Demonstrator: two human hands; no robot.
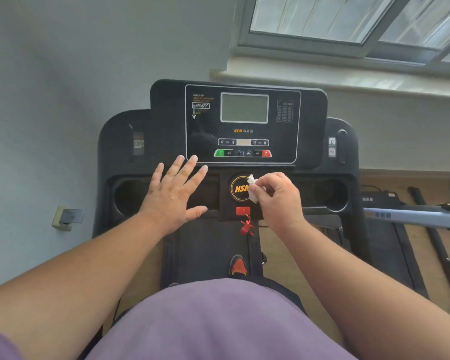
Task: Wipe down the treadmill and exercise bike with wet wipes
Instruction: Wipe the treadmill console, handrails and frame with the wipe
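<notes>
Pale grey walls and a window (353, 19) at the far right frame a black treadmill (348, 162) seen from above. Curled fingertips and thumb of the right hand (278, 198) pinch a crumpled white wet wipe (253, 189), held against the right edge of the round orange-ringed HSM logo (238, 188) at the middle of the console shelf. Straight, spread fingers of the left hand (173, 193) lie flat on the shelf just left of that logo, their tips reaching the lower edge of the control panel (205, 131), which carries a grey display screen (244, 108) and a row of green and red buttons (242, 153). Just near of the logo sits a red safety key (243, 210) with a red cord (246, 227) hanging from it. Round cup holders sit at either side, the left cup holder (126, 196) beyond the left hand, the right cup holder (330, 194) beyond the right. An orange shoe (238, 266) stands on the running belt (205, 250) below. At the right, a pale blue bar (411, 215) of another machine crosses over the wooden floor (278, 258). A wall socket (66, 218) sits low on the left.
</notes>
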